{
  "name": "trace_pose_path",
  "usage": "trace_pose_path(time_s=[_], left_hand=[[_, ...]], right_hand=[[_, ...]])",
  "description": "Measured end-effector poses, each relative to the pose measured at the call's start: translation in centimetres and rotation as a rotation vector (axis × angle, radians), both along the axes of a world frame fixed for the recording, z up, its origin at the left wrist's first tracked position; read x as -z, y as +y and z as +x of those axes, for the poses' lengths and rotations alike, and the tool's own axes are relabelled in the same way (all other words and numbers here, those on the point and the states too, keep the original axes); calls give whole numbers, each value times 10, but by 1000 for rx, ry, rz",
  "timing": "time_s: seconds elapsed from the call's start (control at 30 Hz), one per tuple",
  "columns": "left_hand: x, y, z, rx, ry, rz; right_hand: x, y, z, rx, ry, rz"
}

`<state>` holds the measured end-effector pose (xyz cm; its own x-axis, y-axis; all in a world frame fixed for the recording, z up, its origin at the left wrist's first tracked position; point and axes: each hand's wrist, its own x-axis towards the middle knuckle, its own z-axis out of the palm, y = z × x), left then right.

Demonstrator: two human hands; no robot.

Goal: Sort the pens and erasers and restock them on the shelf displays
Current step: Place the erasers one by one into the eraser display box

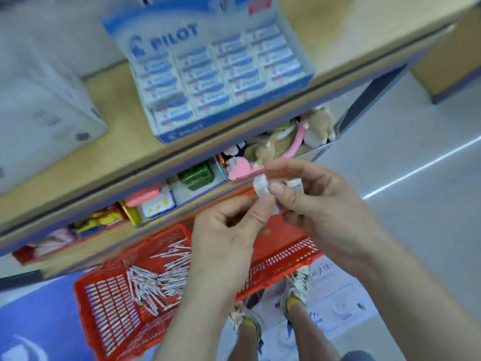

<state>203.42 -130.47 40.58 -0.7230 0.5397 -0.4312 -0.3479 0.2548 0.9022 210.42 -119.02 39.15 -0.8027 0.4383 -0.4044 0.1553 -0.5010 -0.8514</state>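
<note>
Two small white blocks sit between the hands just right of the frame's middle, at about 3 o'clock. The small white eraser [261,185] looks squarish and matte with soft corners. The left hand [229,230] comes up from 6 o'clock and pinches it with curled fingertips and thumb. The right hand [320,204] reaches in from 4 o'clock, its thumb pressed against the same block. Its curled fingers hold the second eraser [295,185], a like white block. Motion blur hides any print on either one.

Below the hands, from 6 to 7 o'clock, a red basket [109,303] of hard plastic with slotted, grid-like walls stands on the floor. A loose heap of pens [156,280] lies in it, thin and pale and crossing at all angles.

At 12 o'clock a blue and white cardboard display box [208,71] marked PILOT stands on the pale wood-look shelf [117,105]. It is packed with neat rows of flat, sleeved erasers in blue and white. A grey carton [39,100] stands at 10 o'clock on the same shelf.

The lower shelf holds soft plush toys [317,123] in tan and pink at 2 o'clock, and a glossy green box [197,175] near the middle. Patterned shoes [296,282] show at 5 o'clock.
</note>
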Motion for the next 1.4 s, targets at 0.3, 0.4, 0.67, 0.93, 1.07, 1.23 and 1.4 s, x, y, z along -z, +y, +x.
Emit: trace_pose_path(time_s=[0.3, 0.4, 0.67, 0.93, 1.07, 1.23, 1.4], left_hand=[[-49, 0, -16, -58, 165, 60], [-55, 0, -24, -88, 240, 59], [-63, -16, -51, -166, 302, 47], [-59, -12, -93, -229, 573, -151], [-49, -5, -111, -290, 549, -213], [-44, -1, -117, -331, 567, -259], [-43, -1, -113, -300, 632, -279]], right_hand=[[-58, 24, -17, -249, -41, 180], [-70, 27, -26, -245, -21, 227], [-89, 29, -54, -386, -27, 480], [-92, 25, -103, -323, -139, 1031], [-83, 21, -122, -340, -221, 1163], [-81, 15, -132, -372, -281, 1253], [-83, 18, -132, -371, -320, 1222]])
